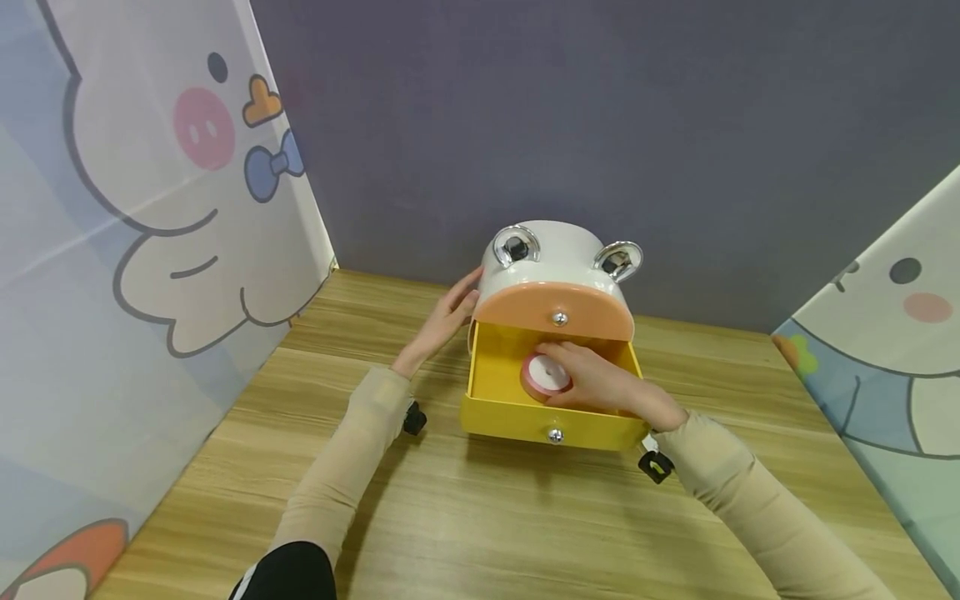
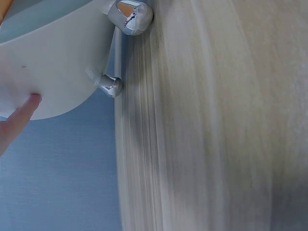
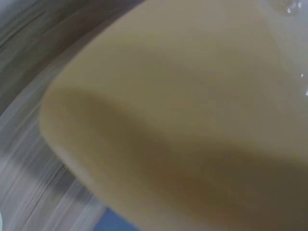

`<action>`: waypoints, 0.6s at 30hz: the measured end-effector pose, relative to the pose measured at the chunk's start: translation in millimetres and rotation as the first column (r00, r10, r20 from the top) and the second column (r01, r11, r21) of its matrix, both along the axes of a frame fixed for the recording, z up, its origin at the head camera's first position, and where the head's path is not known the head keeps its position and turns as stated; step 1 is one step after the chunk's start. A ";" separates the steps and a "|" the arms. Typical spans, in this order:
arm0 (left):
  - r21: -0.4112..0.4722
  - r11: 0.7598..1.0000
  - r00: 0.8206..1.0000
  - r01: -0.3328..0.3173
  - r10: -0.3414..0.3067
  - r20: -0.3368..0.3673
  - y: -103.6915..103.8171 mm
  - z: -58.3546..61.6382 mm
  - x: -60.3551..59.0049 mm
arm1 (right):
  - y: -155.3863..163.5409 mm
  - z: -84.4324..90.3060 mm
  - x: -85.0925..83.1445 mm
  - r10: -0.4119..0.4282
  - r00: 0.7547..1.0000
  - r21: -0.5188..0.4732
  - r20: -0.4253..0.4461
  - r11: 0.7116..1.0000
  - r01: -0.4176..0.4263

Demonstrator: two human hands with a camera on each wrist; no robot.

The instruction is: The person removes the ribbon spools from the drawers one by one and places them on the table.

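1. On the far left stands a panel printed with a cartoon pig (image 1: 150,192), against the edge of the wooden desk (image 1: 480,517).
2. The left hand (image 1: 442,321) rests flat against the left side of the white storage box (image 1: 558,258); its fingers are straight, gripping nothing (the left wrist view shows one fingertip (image 2: 29,103) touching the white shell).
3. The box has an orange upper drawer (image 1: 555,312), closed, and a yellow lower drawer (image 1: 551,421), pulled out toward the person.
4. The right hand (image 1: 607,383) reaches into the open drawer, its fingers curled over a roll of pink tape (image 1: 543,375) that sits at or just above the drawer's floor.
5. Judged from this, the drawer is already open and the roll is inside it, not yet released; closing the drawer appears left (the right wrist view shows only blurred yellow).
6. On the right stands another cartoon panel (image 1: 892,350).
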State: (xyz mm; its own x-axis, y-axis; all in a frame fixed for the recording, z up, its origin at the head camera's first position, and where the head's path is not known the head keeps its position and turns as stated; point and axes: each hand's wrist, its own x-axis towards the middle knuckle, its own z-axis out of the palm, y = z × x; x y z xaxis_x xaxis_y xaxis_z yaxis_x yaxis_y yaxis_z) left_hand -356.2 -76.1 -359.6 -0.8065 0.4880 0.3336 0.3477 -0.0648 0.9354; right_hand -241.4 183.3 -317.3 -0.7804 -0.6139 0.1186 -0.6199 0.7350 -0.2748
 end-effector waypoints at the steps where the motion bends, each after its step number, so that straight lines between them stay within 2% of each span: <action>1: 0.003 1.000 1.000 0.001 -0.001 0.002 0.2 0.0 0.1 | 0.1 -0.5 -0.4 0.002 1.000 0.000 -0.004 1.000 -0.002; 9: 0.000 1.000 1.000 0.001 -0.001 -0.004 -0.2 -0.5 1.2 | 0.2 1.8 0.8 0.020 0.999 0.022 -0.034 1.000 -0.019; 14: 0.000 1.000 1.000 -0.001 0.001 0.000 1.1 -0.8 0.8 | 2.3 10.6 7.1 0.028 0.998 0.053 -0.047 0.998 -0.026; 18: 0.012 1.000 1.000 -0.002 0.002 0.004 3.0 -10.3 -8.1 | 3.4 18.6 12.2 0.033 0.997 0.028 -0.074 0.999 -0.031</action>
State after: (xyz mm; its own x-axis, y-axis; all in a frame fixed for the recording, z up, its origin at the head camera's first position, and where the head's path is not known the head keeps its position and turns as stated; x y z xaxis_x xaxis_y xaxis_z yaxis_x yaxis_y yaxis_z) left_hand -364.3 -73.0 -370.0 -0.8087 0.4827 0.3363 0.3441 -0.0755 0.9359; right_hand -229.2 186.7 -298.7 -0.7501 -0.6419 0.1593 -0.6611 0.7210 -0.2076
